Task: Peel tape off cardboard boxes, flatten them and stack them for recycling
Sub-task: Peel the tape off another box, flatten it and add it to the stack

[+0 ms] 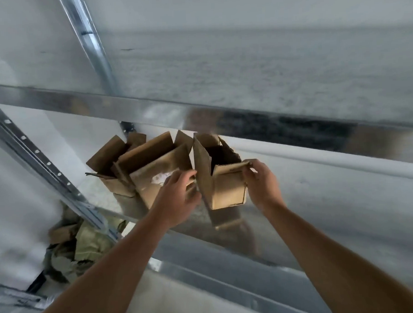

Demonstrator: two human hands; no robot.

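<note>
Three open brown cardboard boxes stand in a row on a shiny metal shelf. The right box is the smallest, with its flaps up. My right hand pinches the near flap of this box at its right corner. My left hand sits against the left side of the same box, fingers curled, in front of the middle box. The left box stands behind, untouched. I cannot make out any tape on the boxes.
A metal shelf beam runs overhead just above the boxes. A perforated metal upright slants down the left. Crumpled paper and cardboard scraps lie below left on the floor. The white wall is behind.
</note>
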